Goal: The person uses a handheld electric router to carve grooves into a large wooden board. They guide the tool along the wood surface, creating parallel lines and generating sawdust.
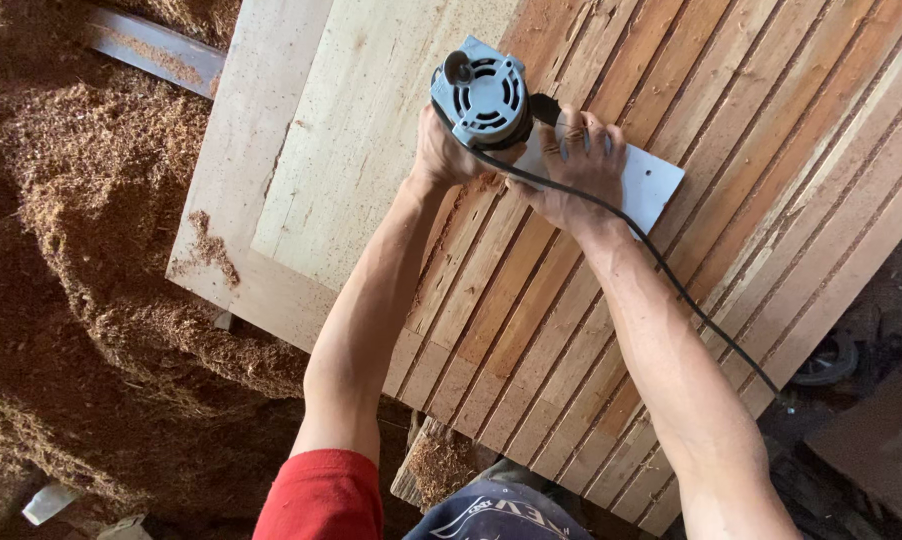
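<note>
A grey-blue electric router stands on a large wooden door panel, its round vented top facing up. My left hand grips the left side of the motor body. My right hand presses flat on the tool's white base plate, fingers spread by a black knob. A black power cord runs from the tool across my right forearm toward the lower right. Beneath the tool the panel carries several parallel grooves; the part to the left is smooth pale wood.
Heaps of sawdust and shavings fill the floor on the left, with some on the panel's left edge. A grey bar lies at top left. Dark floor, a wheel and a board are at lower right.
</note>
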